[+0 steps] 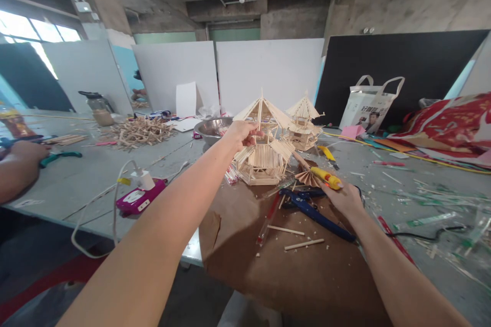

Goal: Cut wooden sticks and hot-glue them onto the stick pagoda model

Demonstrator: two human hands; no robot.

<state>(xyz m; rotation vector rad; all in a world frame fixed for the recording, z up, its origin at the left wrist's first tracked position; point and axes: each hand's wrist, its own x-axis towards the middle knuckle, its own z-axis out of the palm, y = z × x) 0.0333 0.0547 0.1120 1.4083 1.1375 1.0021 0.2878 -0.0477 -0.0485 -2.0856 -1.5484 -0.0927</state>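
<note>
A pavilion model (261,163) built of thin wooden sticks stands on a brown board (238,225), its pointed roof raised on posts over a lower tier. My left hand (242,135) reaches to the roof's left side, fingers curled in on it; their exact grip is partly hidden. In my right hand (345,202) is a yellow hot glue gun (325,177), pointing toward the model's lower right. A folded brown paper fan shape (308,179) lies by its tip. Blue-handled pliers (312,209) rest just below, beside loose sticks (304,244) and a red pen-like item (268,219).
Behind stands a second stick pavilion (304,122), next to a metal bowl (210,130). At left are a stick pile (141,132), a purple power strip (138,196) with cables, and another person's hand (26,158) near teal-handled pliers (61,157). Plastic scraps (429,219) litter the right.
</note>
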